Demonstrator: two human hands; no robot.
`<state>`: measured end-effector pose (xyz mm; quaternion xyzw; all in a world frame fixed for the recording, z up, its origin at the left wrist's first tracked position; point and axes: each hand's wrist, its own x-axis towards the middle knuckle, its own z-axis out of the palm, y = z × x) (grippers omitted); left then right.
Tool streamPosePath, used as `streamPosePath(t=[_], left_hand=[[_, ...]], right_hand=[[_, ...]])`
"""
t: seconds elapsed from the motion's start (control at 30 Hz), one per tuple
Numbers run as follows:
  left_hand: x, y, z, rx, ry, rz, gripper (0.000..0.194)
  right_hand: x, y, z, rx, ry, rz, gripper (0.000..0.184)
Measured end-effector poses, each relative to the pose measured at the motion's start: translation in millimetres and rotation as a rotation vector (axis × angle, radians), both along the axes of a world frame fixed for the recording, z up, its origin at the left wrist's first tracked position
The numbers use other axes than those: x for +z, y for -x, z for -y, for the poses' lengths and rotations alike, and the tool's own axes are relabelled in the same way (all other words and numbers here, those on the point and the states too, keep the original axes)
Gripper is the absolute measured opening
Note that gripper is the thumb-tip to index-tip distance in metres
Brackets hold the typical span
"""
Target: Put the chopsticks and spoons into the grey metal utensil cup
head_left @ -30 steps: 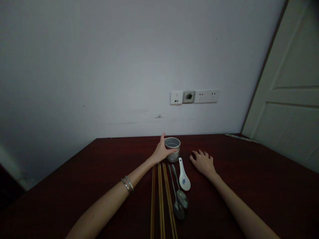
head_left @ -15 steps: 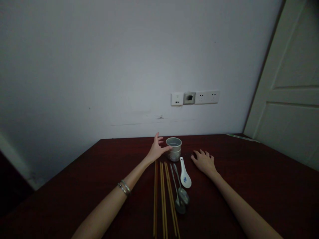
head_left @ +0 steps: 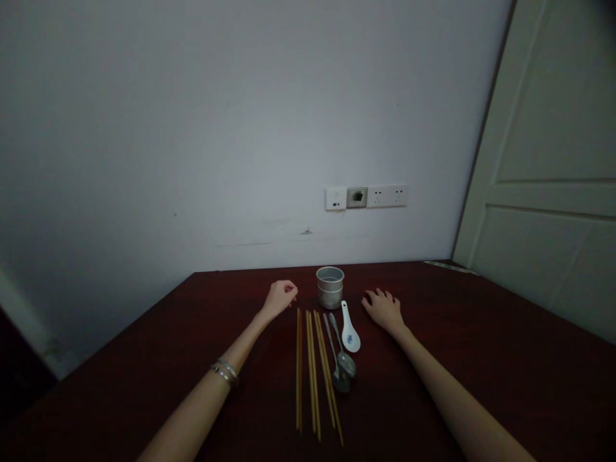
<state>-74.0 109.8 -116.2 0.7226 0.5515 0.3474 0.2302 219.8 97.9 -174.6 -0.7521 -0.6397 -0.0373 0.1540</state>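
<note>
My left hand (head_left: 280,298) is beside the metal cup (head_left: 330,289), apart from it on its left, with the fingers curled in and nothing visible in them. My right hand (head_left: 384,309) lies palm down on the table with its fingers spread, to the right of the white spoon (head_left: 351,335). That spoon has a small blue mark in its bowl. Two metal spoons (head_left: 342,369) lie side by side, their bowls toward me. Left of them, several wooden chopsticks (head_left: 314,372) lie in three pairs, pointing toward the cup. The cup stands upright behind the utensils.
Everything rests on a dark red table (head_left: 202,333) pushed against a pale wall (head_left: 216,128). Wall sockets (head_left: 387,196) sit above the table's back edge. A light panelled door (head_left: 548,179) stands at the right.
My left hand has drawn back leftward from the cup, and its spread fingers have curled in. My right hand stays flat on the table. The view has shifted slightly.
</note>
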Motion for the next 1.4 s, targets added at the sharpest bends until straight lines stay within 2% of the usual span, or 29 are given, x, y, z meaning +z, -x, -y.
streamPosePath(t=[0.27, 0.53, 0.67, 0.87, 1.2, 1.4], left_hand=[[-1.5, 5.1, 2.7, -0.05, 0.161, -0.241, 0.024], [2.6, 4.5, 11.9, -0.201, 0.374, -0.373, 0.026], [1.1, 4.2, 11.8, -0.205, 0.397, -0.402, 0.03], [-1.1, 4.5, 9.5, -0.138, 0.394, -0.415, 0.029], [4.9, 1.0, 17.4, -0.182, 0.477, -0.443, 0.03], [-0.4, 0.0, 15.0, -0.188, 0.445, -0.468, 0.033]], right_hand=[[0.2, -1.4, 0.2, 0.012, 0.024, -0.004, 0.049], [3.5, -0.3, 3.2, 0.018, 0.028, -0.005, 0.048], [6.7, 1.0, 5.6, 0.01, 0.048, -0.006, 0.048], [7.2, 1.9, 7.0, 0.004, 0.045, -0.001, 0.047], [6.7, 1.8, 7.3, 0.004, 0.037, -0.012, 0.046], [7.0, 1.8, 7.7, 0.009, 0.034, -0.002, 0.046]])
